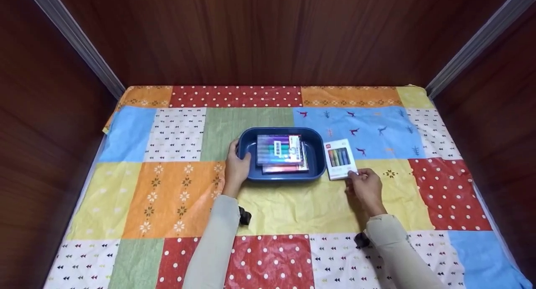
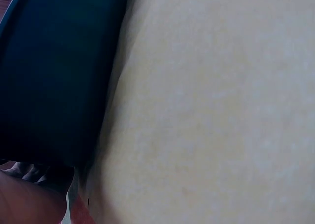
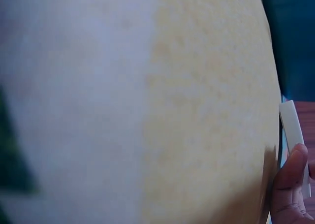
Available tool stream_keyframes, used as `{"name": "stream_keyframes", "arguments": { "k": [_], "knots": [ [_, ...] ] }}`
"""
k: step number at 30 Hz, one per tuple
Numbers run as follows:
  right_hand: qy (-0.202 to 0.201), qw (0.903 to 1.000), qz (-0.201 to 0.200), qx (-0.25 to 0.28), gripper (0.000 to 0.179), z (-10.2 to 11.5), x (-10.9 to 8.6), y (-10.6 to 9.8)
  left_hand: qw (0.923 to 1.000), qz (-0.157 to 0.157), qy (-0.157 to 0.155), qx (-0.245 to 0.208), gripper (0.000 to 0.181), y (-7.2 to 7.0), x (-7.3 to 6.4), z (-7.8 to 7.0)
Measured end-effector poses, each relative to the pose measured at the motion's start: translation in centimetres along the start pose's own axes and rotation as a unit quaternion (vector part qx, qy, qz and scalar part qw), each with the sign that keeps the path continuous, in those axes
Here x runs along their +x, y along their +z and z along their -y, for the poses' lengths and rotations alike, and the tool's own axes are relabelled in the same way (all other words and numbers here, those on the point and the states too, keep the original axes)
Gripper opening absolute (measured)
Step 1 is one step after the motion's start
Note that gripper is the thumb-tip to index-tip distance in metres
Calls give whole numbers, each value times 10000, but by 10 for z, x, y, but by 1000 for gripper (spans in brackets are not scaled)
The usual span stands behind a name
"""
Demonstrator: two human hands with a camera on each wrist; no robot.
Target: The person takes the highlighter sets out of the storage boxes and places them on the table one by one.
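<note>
A dark blue plastic bin (image 1: 282, 179) stands near the middle of the table. My left hand (image 1: 237, 168) grips its left end, thumb over the rim and fingers outside; the left wrist view shows the bin's wall (image 2: 54, 76) beside that hand (image 2: 32, 199). Inside the bin lies a clear pack of colored pens (image 1: 268, 150), on top of another flat pack (image 1: 284, 168). To the right of the bin, my right hand (image 1: 367, 188) pinches the lower right corner of a white box of crayons (image 1: 340, 171) with a window on its front. In the right wrist view the box's white edge (image 3: 294, 125) shows above the thumb.
A patchwork-patterned cloth (image 1: 176, 197) covers the table. Brown wood-look panels (image 1: 268, 37) enclose it at the back and on both sides, with metal strips (image 1: 79, 42) at the corners. A small black device (image 1: 244, 216) sits at my left wrist, another (image 1: 362, 239) at my right.
</note>
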State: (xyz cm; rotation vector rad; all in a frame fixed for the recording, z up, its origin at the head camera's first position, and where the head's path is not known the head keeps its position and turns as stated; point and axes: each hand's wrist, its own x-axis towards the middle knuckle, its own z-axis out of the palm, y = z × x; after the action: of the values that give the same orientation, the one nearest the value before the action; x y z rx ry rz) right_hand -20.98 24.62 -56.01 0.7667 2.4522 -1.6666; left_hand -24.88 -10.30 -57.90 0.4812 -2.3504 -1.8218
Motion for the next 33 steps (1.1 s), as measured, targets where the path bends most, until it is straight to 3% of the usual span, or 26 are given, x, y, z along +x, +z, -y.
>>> {"name": "stream_keyframes", "arguments": {
  "k": [12, 33],
  "knots": [
    [-22, 9999, -100, 138, 28, -1, 6, -2, 9999, -95, 119, 34, 51, 2, 0, -4],
    [174, 9996, -21, 241, 22, -2, 4, -3, 10000, 45, -50, 63, 52, 1, 2, 0]
  ]
}}
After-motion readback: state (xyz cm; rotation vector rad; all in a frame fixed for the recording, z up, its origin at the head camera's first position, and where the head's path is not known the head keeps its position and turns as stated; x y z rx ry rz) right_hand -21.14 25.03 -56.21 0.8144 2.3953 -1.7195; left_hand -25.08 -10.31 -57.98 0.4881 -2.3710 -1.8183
